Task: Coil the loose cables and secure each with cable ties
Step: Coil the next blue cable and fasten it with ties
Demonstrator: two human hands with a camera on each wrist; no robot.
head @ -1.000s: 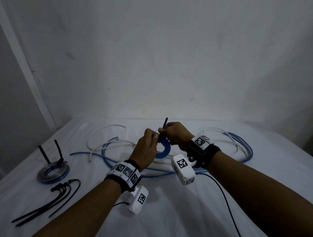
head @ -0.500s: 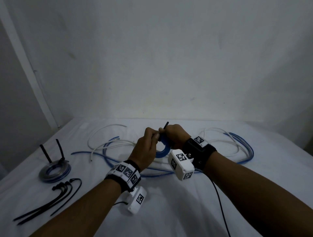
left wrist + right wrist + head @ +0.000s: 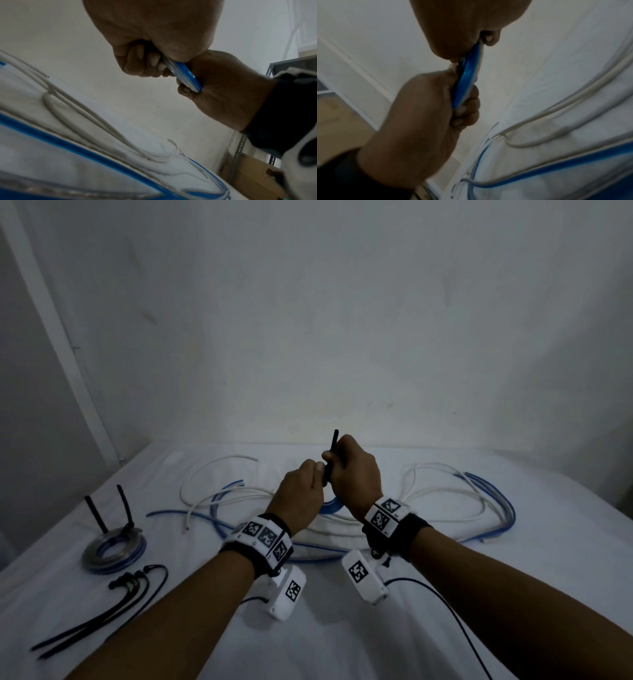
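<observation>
Left hand (image 3: pixel 301 491) fisted, gripping blue coil (image 3: pixel 331 506) | right hand (image 3: pixel 356 474) curled, pinching upright black cable tie (image 3: pixel 331 453) | both raised above table (image 3: pixel 342 645).

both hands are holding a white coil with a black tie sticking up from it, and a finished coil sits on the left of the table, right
Not quite: the coil held by the left hand and right hand is blue, as both wrist views show. The black tie sticking up and the finished coil on the left are right.
</observation>
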